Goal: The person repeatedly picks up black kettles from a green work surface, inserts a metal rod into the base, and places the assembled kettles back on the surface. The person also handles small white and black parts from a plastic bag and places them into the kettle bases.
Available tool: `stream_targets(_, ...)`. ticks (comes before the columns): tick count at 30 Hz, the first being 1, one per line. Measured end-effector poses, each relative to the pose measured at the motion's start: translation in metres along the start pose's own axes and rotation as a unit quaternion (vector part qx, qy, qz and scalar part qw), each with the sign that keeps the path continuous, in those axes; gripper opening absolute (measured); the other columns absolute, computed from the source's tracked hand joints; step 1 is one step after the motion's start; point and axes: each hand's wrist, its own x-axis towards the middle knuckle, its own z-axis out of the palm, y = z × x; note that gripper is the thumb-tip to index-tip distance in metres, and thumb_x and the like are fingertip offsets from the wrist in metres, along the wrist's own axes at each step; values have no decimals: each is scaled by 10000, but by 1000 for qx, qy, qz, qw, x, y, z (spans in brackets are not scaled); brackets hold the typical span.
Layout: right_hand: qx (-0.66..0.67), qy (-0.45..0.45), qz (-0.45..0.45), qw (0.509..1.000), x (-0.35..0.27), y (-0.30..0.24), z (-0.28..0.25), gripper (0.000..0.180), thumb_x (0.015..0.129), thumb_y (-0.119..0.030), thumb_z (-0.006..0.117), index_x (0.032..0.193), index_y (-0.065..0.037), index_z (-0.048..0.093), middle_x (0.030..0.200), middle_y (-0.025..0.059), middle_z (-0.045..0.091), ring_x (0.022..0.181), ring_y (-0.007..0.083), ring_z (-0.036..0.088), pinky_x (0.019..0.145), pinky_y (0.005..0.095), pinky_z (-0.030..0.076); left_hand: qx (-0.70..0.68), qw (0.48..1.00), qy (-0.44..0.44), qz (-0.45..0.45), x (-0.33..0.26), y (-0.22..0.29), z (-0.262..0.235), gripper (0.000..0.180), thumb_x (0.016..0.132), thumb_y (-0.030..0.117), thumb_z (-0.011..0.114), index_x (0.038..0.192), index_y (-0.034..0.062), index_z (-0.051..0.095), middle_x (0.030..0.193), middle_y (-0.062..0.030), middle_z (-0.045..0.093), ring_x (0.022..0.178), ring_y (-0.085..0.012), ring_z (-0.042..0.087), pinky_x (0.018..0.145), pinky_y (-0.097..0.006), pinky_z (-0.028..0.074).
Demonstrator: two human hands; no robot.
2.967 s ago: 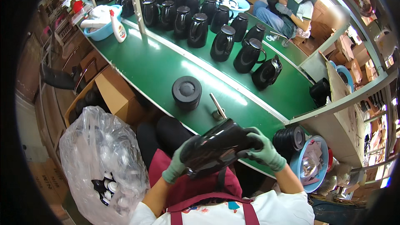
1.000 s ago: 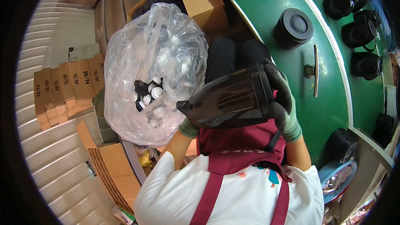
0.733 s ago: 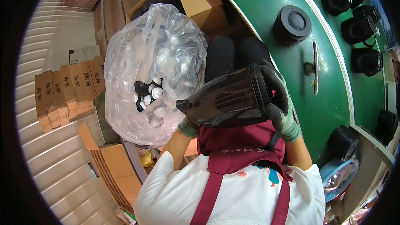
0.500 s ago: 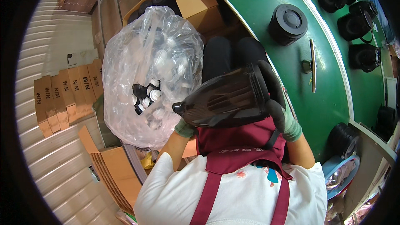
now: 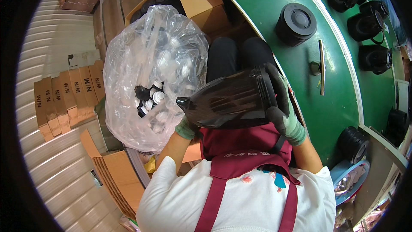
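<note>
Across my lap lies a glossy, see-through dark plastic vessel (image 5: 227,101), tilted on its side. Its tapered end with a small spout points left, and the wide ribbed rim faces right. My right hand (image 5: 283,107), in a green and dark-grey glove, is closed around that rim, thumb toward me and fingers at the far side. Under the spout end, my gloved left hand (image 5: 186,129) supports the vessel; its fingers are hidden behind the dark plastic. Left of it stands a large clear plastic bag (image 5: 128,73) holding white and black parts (image 5: 158,97).
A green worktop (image 5: 330,116) on the right carries a stack of round black lids (image 5: 296,22) and a metal bar on a stand (image 5: 322,66). Black jugs (image 5: 365,23) stand farther right. A blue basin (image 5: 352,180) sits lower right. Cardboard boxes (image 5: 68,96) line the left; an open carton (image 5: 201,0) is beyond the bag.
The vessel and both hands have shifted very slightly to the left. My right hand keeps its hold at the rim.
</note>
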Motion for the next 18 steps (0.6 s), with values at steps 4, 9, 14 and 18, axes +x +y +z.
stream_targets(4,63,2,40,997,3,2,-4,751,997,-299,570,1617,-8,262,1645,186,291,1522,309,309,1249,401,230,79,994,75,21,3,20,15,467,915,115,691,1356,-5,591,1325,-139,654,1193,-250,643,1041,-379,507)
stream_targets(9,109,19,145,983,10,-8,-4,773,1047,-490,422,1625,-8,245,1627,149,333,1505,242,323,1244,375,230,336,919,134,160,13,53,32,409,892,99,705,1284,-9,665,1238,-134,706,1105,-239,695,961,-357,547)
stream_targets(14,256,40,284,923,9,-11,-2,818,1058,-583,448,1624,-22,265,1575,151,401,1446,221,399,1191,353,328,539,801,67,251,18,61,37,417,917,83,687,1322,-7,646,1251,-147,702,1117,-247,694,965,-363,553)
stream_targets(18,16,11,69,997,-4,27,2,831,978,-468,605,1607,-20,298,1623,194,322,1476,289,372,1201,386,312,295,952,-10,79,8,9,15,496,953,141,687,1411,-9,567,1320,-163,666,1170,-260,668,1013,-378,550)
